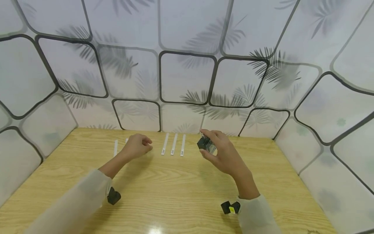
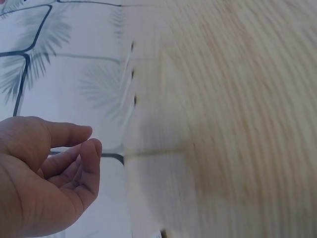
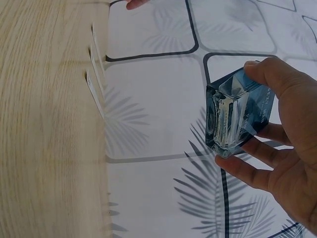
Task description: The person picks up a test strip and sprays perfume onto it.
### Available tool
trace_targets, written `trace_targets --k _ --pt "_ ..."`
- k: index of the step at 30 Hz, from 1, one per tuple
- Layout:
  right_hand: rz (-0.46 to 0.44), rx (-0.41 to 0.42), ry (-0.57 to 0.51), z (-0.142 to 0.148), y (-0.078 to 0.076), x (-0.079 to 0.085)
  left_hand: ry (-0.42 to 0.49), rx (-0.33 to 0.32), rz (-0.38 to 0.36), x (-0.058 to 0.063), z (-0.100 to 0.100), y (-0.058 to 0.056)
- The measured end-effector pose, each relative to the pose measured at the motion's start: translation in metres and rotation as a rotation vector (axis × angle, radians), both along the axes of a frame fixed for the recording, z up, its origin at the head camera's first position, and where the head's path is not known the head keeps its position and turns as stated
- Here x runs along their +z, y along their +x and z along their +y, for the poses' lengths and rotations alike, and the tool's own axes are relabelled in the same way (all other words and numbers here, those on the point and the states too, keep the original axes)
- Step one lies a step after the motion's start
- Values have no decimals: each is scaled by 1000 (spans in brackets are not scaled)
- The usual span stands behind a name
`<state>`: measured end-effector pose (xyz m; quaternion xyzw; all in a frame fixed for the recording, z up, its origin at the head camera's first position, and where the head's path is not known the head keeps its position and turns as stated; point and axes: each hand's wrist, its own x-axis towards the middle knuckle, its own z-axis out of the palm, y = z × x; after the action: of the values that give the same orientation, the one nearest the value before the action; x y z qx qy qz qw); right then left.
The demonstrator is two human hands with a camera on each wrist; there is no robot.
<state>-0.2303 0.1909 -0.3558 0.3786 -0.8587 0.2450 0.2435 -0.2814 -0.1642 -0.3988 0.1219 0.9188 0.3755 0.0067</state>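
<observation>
In the right hand (image 1: 223,152), a small angular perfume bottle (image 3: 240,111) of clear and blue glass is gripped between the thumb and fingers, held above the table. The left hand (image 1: 137,146) hovers over the table with nothing in it. Its fingers are loosely bent, and the thumb tip is close to the index fingertip in the left wrist view. Three white paper strips (image 1: 174,144) lie side by side between the two hands, each with a small printed mark at its near end. Farther left are another white strip (image 1: 115,148) and one mostly hidden behind the left hand.
The wood-grain table (image 1: 163,191) meets a pale wall covering (image 1: 187,78) with dark outlines and leaf prints at its back edge. Similar panels rise at left and right. Black devices (image 1: 113,196) are worn at both wrists, below the light sleeves.
</observation>
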Motion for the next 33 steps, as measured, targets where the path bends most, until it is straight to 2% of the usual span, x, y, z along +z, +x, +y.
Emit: trace_targets --k 11,17,24,29,33 --pt "-20 -8 8 -1 -1 0 -45 19 32 -16 -50 12" --pt "-17 -11 14 -1 0 -1 -48 57 10 -22 -72 22" --pt "-28 -16 16 -4 2 -2 -43 103 2 -25 -99 33" --pt "-22 -6 15 -4 3 -1 -62 118 -21 -24 -113 35" --pt "-20 -1 21 -4 3 -1 -84 118 -73 -23 -120 34"
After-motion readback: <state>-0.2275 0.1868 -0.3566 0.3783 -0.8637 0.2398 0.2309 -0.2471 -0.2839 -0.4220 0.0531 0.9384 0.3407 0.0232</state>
